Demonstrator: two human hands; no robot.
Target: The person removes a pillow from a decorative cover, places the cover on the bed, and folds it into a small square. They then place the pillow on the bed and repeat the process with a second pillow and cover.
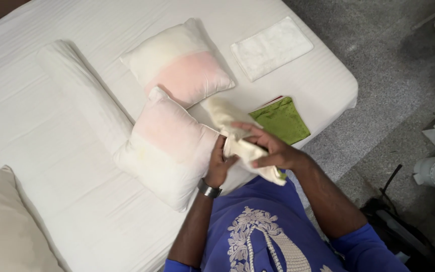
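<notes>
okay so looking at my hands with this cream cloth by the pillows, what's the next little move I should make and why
Probably shake the cream cloth open. It is bunched between your left hand and right hand, with one end trailing toward the bed, so its edges are hard to find. The near pillow lies bare right beside your hands.

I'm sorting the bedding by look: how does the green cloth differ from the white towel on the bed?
The green cloth is bright green and lies near the bed's edge close to the right hand; the white towel is pale and lies farther away. The green cloth rests on something red-edged; the towel rests directly on the sheet. Both lie folded flat.
</notes>
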